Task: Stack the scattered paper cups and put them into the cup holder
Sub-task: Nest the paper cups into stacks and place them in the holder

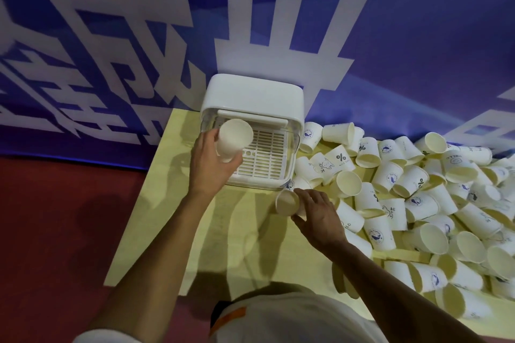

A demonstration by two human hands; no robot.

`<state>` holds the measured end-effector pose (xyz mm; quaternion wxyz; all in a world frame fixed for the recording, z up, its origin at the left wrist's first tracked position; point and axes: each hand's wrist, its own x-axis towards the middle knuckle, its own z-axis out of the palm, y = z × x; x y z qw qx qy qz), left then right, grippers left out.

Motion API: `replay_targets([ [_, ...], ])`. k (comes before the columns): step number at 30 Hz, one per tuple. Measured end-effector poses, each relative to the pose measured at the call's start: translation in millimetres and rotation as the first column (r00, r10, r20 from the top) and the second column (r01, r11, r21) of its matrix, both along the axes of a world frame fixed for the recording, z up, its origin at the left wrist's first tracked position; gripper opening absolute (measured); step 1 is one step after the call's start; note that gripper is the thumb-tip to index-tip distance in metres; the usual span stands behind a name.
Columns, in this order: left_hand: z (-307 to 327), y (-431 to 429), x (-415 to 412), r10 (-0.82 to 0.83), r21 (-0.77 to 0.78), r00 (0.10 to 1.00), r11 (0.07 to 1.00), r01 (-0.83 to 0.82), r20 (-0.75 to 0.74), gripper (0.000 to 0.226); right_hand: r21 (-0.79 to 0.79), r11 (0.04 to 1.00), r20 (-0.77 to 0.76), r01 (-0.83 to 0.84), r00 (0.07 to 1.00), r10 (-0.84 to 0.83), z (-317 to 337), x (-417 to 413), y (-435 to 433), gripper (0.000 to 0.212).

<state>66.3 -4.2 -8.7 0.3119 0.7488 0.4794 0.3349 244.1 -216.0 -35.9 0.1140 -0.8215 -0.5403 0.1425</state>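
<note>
Barely started: left hand grips a cup above the holder, right hand grips a second cup, right-side pile unstacked.

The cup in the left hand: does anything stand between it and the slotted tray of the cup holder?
Nothing visible does. The left hand holds the cup over the cup holder, whose slotted tray lies bare; the loose cups lie to its right.
</note>
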Motion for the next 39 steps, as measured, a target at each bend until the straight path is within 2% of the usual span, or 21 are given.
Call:
replay_targets([
  [8,-6.2,16.5,-7.2,0.114,-0.092,0.993,0.989,-0.117,-0.040,0.070,0.092,0.996,-0.051,0.006,0.999,-0.002,5.2,4.0,5.0,0.063],
  [17,-19.7,20.6,-12.1,0.088,-0.136,0.979,0.984,-0.114,-0.185,0.071,0.103,0.990,-0.178,0.094,0.981,-0.075,16.1,-1.0,18.6,0.055],
  [22,-20.7,19.4,-18.7,0.044,-0.188,0.985,0.979,-0.076,-0.169,0.080,0.092,0.972,-0.237,0.218,0.953,-0.191,21.1,-3.9,34.7,0.059],
  [25,-19.4,17.2,-22.0,0.051,-0.173,0.989,0.982,-0.075,-0.137,0.073,0.124,0.944,-0.365,0.305,0.899,-0.243,26.2,-8.1,46.4,0.061],
  [27,-15.8,15.8,-22.6,-0.035,-0.211,0.993,0.977,0.011,-0.110,0.058,0.143,0.928,-0.484,0.344,0.842,-0.238,32.5,-11.8,55.2,0.058],
  [29,-10.4,11.0,-21.0,-0.222,-0.258,0.967,0.948,0.185,-0.125,0.046,0.133,0.924,-0.555,0.359,0.799,-0.230,39.6,-15.8,64.3,0.059],
  [32,-1.5,-1.3,-13.3,-0.408,-0.321,0.903,0.879,0.351,-0.130,0.052,0.129,0.936,-0.620,0.329,0.763,-0.182,47.6,-22.3,76.3,0.056],
  [35,5.4,-9.8,-4.0,-0.445,-0.344,0.894,0.849,0.401,-0.055,0.063,0.154,0.953,-0.632,0.259,0.768,-0.107,52.3,-26.6,82.9,0.057],
  [39,12.6,-12.8,1.9,-0.442,-0.412,0.896,0.810,0.418,0.041,0.062,0.156,0.950,-0.619,0.270,0.776,-0.119,54.2,-24.3,84.5,0.061],
])
